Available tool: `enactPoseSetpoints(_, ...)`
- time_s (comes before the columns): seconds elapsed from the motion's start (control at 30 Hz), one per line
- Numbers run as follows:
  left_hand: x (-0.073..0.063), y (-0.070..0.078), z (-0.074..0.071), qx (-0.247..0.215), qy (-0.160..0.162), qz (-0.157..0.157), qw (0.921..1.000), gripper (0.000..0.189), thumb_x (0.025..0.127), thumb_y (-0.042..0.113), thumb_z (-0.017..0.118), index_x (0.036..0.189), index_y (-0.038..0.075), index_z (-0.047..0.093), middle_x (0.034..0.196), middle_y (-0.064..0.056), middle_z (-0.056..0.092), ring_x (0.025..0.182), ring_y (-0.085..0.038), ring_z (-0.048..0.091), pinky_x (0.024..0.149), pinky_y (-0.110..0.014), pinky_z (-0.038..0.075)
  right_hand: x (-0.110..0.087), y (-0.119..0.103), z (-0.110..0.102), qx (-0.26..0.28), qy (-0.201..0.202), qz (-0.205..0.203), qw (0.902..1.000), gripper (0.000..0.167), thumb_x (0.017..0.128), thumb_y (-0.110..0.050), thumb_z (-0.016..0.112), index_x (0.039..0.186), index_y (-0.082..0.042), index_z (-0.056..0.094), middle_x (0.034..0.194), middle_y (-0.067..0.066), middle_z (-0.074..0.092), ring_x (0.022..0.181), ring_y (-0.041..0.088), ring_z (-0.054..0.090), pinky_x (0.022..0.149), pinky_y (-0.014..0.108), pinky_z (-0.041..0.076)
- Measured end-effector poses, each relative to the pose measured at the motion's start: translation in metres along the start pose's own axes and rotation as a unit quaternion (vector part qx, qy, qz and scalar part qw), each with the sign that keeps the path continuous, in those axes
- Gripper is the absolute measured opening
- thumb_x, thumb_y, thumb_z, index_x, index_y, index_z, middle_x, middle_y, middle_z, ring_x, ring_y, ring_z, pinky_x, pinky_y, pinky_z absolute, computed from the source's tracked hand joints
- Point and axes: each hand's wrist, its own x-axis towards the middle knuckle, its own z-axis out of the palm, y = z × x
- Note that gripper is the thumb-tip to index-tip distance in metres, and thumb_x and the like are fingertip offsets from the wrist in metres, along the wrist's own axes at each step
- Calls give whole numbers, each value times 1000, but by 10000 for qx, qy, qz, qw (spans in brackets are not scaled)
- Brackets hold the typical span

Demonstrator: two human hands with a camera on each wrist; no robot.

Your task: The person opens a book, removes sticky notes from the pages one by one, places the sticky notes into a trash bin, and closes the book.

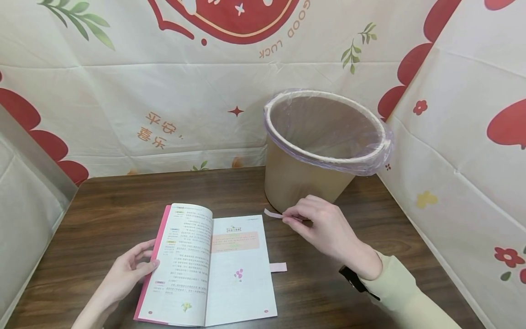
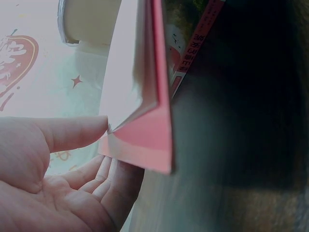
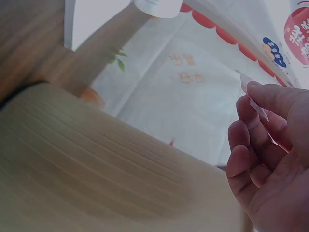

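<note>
An open book (image 1: 238, 297) with a pink cover lies on the table, printed pages facing up. My left hand (image 1: 125, 272) grips its left edge. In the left wrist view the thumb presses on the page edges and the fingers lie behind the pink cover (image 2: 149, 147). Between thumb and index finger, my right hand (image 1: 322, 226) pinches a thin pale pink paper strip (image 1: 272, 214), held in front of the bin; the right wrist view shows this strip (image 3: 245, 83) too. Another pale pink strip (image 1: 279, 267) sticks out from the book's right edge.
A beige trash bin (image 1: 304, 178) lined with a thin purplish plastic bag stands at the back right of the dark wooden table (image 1: 102, 205). Printed white cloth (image 1: 205, 100) hangs behind the table and along its right side.
</note>
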Motion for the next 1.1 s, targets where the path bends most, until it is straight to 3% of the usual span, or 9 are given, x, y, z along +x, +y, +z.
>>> enactPoseSetpoints(0.23,0,-1,0,23,6,10,10000,67,103,13,65,160,-2,33,130,-17,66,89,-8,71,77,-27,60,16,-1,-20,-117,275,-312,9991,21,75,-3,89,91,-14,79,79,-6,74,73,10,62,69,23,49)
enactPoseSetpoints(0.57,1,-1,-1,48,-9,46,10000,68,103,14,66,160,-2,33,130,-18,66,90,-8,70,77,-27,59,39,2,-55,-216,528,-370,9977,23,76,-1,87,96,-10,81,83,-1,78,75,12,64,72,25,47)
enactPoseSetpoints(0.6,0,-1,-1,29,-16,51,10000,68,103,14,66,160,-2,33,130,-18,66,90,-8,71,77,-28,59,41,3,-59,-213,535,-319,9978,16,81,-8,87,96,-10,81,83,0,78,75,12,64,72,24,47)
enactPoseSetpoints(0.77,1,-2,-1,58,-20,60,10000,69,103,15,66,160,-2,33,130,-18,67,90,-7,70,77,-27,59,52,9,-76,-93,737,-61,9972,10,85,-10,85,94,-8,82,80,3,77,76,6,59,71,15,43)
enactPoseSetpoints(0.93,3,-4,-3,111,-50,69,9999,70,102,17,67,160,-2,32,132,-21,66,91,-7,70,78,-27,59,60,17,-86,33,1154,124,9932,19,77,4,86,91,-8,83,76,5,76,73,2,52,73,5,37)
enactPoseSetpoints(1.1,3,-4,-3,64,-77,118,9999,70,102,16,67,160,-3,32,132,-21,66,91,-8,71,77,-28,60,67,26,-96,-100,1315,242,9910,21,74,9,87,91,-4,83,76,10,76,74,-7,50,74,3,39)
